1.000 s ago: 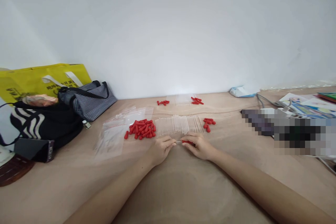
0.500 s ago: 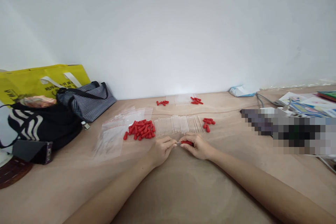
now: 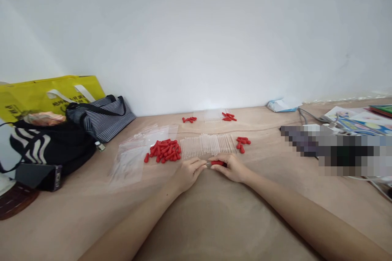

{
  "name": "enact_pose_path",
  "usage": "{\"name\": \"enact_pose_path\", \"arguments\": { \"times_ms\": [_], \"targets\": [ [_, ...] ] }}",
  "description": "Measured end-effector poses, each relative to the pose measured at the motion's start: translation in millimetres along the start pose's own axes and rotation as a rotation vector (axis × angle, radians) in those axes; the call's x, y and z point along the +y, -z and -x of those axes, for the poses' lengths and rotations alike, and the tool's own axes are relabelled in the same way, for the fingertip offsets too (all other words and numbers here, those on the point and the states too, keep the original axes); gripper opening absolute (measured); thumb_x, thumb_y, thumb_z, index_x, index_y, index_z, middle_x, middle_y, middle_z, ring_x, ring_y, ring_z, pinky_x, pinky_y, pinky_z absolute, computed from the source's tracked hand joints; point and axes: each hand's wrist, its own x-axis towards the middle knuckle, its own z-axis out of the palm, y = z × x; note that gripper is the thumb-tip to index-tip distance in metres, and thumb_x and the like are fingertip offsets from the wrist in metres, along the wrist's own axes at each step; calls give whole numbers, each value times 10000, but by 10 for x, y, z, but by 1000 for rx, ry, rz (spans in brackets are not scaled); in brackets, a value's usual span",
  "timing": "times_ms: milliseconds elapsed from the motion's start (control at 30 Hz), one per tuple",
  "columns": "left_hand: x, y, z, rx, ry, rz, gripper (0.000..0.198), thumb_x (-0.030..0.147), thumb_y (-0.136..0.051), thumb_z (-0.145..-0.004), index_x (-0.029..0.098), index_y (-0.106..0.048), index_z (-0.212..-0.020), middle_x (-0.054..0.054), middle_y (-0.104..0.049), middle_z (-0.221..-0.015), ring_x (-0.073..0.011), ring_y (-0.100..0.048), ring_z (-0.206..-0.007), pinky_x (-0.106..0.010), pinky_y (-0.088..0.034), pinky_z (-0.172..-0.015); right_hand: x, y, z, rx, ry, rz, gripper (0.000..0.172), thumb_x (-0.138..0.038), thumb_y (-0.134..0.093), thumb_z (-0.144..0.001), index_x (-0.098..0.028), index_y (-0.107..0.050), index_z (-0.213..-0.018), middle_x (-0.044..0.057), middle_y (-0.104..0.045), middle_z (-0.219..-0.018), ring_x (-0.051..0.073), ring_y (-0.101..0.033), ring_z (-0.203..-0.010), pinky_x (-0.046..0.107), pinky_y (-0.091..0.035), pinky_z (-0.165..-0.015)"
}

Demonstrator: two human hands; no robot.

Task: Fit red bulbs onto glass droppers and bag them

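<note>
My right hand (image 3: pixel 231 167) is closed around a red rubber bulb (image 3: pixel 218 163), its narrow end toward the left. My left hand (image 3: pixel 190 172) pinches a thin clear glass dropper tube (image 3: pixel 208 163); only a short length shows between the hands, and it meets the bulb's end. Just beyond my hands lies a row of clear dropper tubes (image 3: pixel 208 144), side by side. A pile of red bulbs (image 3: pixel 165 151) rests left of the row, and a smaller group of red bulbs (image 3: pixel 243 144) lies at its right.
Clear zip bags (image 3: pixel 127 163) lie at the left. Near the wall are more red bulbs (image 3: pixel 190 119) and bagged tubes (image 3: pixel 212 116). A striped bag (image 3: pixel 101 118), a black bag (image 3: pixel 61 147) and a phone (image 3: pixel 38 176) stand far left. A tissue pack (image 3: pixel 281 105) and papers (image 3: pixel 361 120) are right.
Both hands keep their grip on the tube and bulb, with only a slight shift. The items on the table stay where they were.
</note>
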Motion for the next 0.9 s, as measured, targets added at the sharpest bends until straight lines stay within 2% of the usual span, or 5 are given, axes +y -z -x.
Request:
{"name": "enact_pose_path", "arguments": {
  "times_ms": [267, 533, 700, 767, 900],
  "targets": [
    [28, 48, 18, 16, -18, -4, 250, 222, -381, -870, 131, -613, -867, -62, -625, -758, -140, -581, -697, -240, -467, -636, 88, -20, 54, 31, -217, -206, 213, -337, -599, -717, -187, -680, -845, 42, -686, -792, 151, -616, -690, 256, -473, -637],
    [45, 54, -1, -2, -29, 59, 232, 204, -397, -862, 135, -615, -821, -51, -623, -731, -132, -574, -673, -230, -451, -622, 80, 0, 43, -13, -231, -330, 241, -374, -644, -662, -188, -688, -811, 27, -685, -755, 148, -610, -665, 258, -474, -628],
    [15, 58, -23, 64, 14, 73, 211, 229, -420, -855, 150, -608, -908, -52, -622, -797, -128, -578, -709, -231, -459, -647, 116, -27, 33, 72, -255, -351, 268, -329, -646, -669, -187, -647, -896, 33, -668, -830, 152, -595, -749, 280, -455, -701],
    [12, 66, -22, 89, 39, 66, 209, 240, -438, -845, 151, -600, -943, -54, -612, -822, -114, -563, -659, -223, -456, -616, 120, -27, 28, 84, -242, -381, 217, -313, -644, -673, -183, -640, -846, 26, -656, -807, 142, -581, -738, 271, -443, -693],
    [48, 73, -16, 43, 57, 67, 191, 230, -452, -834, 152, -621, -880, -34, -614, -747, -102, -536, -596, -210, -433, -576, 81, -18, 0, 136, -293, -543, 184, -312, -669, -643, -180, -613, -759, -5, -616, -698, 105, -537, -634, 235, -415, -611]
  ]
}}
